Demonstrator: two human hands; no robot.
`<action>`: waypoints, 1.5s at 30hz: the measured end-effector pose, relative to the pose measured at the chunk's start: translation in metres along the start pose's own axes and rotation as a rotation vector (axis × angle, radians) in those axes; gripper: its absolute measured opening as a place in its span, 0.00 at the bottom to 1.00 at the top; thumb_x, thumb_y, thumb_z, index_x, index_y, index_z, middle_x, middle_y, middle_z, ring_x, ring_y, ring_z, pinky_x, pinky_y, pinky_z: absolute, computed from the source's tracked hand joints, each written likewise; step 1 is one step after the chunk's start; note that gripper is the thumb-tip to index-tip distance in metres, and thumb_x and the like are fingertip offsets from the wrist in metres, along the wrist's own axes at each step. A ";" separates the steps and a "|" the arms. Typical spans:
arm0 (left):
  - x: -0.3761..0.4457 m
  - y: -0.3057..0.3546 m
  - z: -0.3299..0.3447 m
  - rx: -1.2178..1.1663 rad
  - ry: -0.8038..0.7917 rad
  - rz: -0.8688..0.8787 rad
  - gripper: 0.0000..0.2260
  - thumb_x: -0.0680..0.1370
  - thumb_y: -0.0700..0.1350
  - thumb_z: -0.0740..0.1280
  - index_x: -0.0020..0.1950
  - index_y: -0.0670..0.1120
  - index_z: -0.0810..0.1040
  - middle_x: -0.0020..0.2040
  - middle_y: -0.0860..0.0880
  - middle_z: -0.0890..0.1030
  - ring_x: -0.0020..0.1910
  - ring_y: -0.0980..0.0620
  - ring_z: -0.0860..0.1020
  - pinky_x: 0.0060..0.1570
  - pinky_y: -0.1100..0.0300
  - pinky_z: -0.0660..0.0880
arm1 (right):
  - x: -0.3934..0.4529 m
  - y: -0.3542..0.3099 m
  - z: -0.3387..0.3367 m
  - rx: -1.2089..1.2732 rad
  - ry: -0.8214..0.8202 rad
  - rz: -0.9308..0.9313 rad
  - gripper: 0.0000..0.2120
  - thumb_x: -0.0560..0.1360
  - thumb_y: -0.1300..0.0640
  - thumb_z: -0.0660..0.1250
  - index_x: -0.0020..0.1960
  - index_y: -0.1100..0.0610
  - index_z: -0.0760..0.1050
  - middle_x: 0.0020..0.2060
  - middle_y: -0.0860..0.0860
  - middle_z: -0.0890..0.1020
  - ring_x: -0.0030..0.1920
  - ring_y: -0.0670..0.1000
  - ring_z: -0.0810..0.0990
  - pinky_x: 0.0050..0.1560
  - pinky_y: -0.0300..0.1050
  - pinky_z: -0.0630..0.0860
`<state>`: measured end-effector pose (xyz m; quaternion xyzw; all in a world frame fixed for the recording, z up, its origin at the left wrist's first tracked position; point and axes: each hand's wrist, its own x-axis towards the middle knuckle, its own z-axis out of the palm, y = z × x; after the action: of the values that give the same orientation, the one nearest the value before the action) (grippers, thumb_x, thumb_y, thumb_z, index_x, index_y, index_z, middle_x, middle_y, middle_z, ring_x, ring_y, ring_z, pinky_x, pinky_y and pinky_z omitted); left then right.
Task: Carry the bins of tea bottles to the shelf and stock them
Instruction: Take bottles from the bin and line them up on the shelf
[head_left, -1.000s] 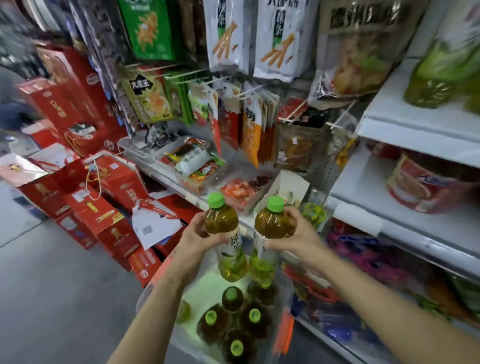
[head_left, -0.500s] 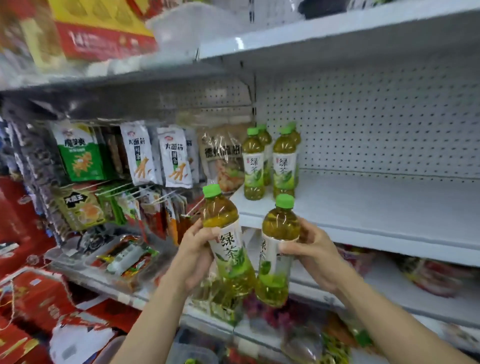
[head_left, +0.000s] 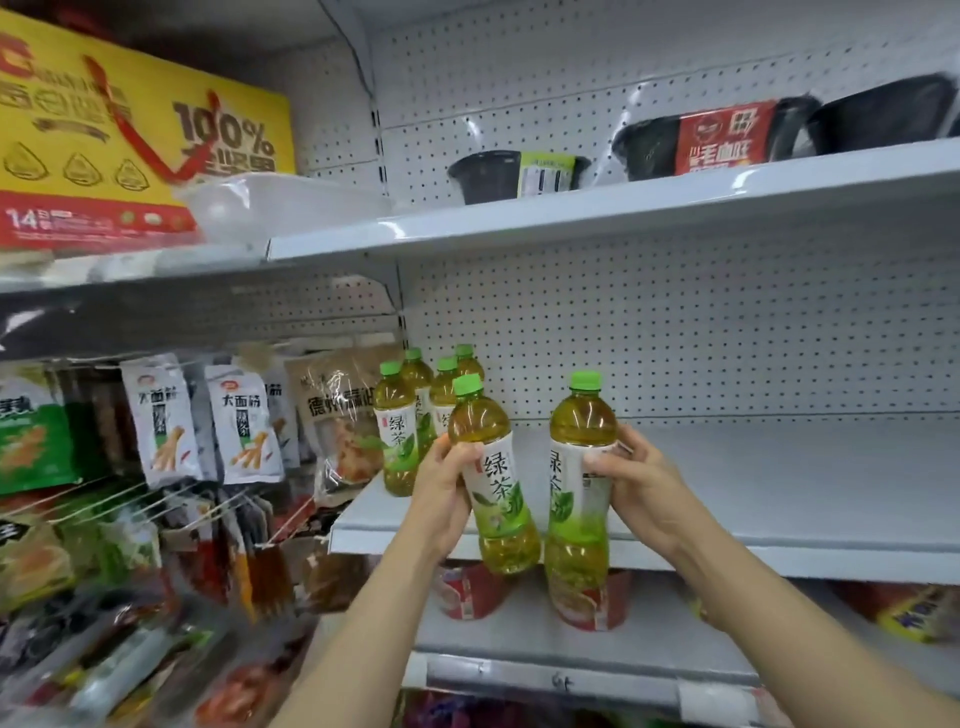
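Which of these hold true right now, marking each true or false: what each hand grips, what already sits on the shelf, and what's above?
1. Each hand grips one tea bottle: left hand, right hand. True.
2. The held bottles have red caps. False, green.
3. Four tea bottles already stand at the middle shelf's left end. True.
4. The upper shelf holds tea bottles. False, black bowls.

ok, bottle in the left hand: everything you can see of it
The bottle in the left hand is clear plastic with amber-green tea, a bright green screw cap and a white-and-green label with large Chinese characters. It looks full and sealed. It is held in the air, tilted with its cap leaning left, in front of the white shelf edge. The left hand wraps its label; nothing else visibly touches it.
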<state>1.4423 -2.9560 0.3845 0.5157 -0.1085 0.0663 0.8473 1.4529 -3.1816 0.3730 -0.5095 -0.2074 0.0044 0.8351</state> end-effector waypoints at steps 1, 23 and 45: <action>0.010 -0.004 0.001 -0.006 -0.017 -0.011 0.25 0.61 0.42 0.75 0.57 0.40 0.76 0.51 0.40 0.81 0.50 0.44 0.78 0.58 0.46 0.73 | 0.008 0.000 -0.003 0.003 0.012 0.001 0.52 0.46 0.55 0.86 0.67 0.63 0.71 0.51 0.62 0.78 0.49 0.57 0.80 0.54 0.51 0.77; 0.134 -0.051 -0.024 -0.020 -0.180 -0.102 0.22 0.70 0.32 0.71 0.62 0.44 0.75 0.54 0.41 0.82 0.54 0.45 0.81 0.57 0.49 0.74 | 0.111 0.038 -0.051 -0.010 -0.014 0.022 0.40 0.57 0.61 0.83 0.66 0.60 0.74 0.58 0.59 0.81 0.57 0.56 0.80 0.56 0.49 0.79; 0.139 0.078 0.044 1.555 -0.272 0.308 0.26 0.69 0.59 0.75 0.64 0.52 0.79 0.60 0.52 0.81 0.56 0.53 0.78 0.59 0.53 0.76 | 0.097 0.040 -0.017 -0.654 0.380 -0.169 0.36 0.59 0.58 0.83 0.61 0.47 0.70 0.52 0.47 0.82 0.53 0.49 0.81 0.54 0.51 0.80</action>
<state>1.5544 -2.9588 0.5064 0.9409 -0.2035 0.1756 0.2061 1.5556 -3.1552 0.3653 -0.7216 -0.0807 -0.2255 0.6496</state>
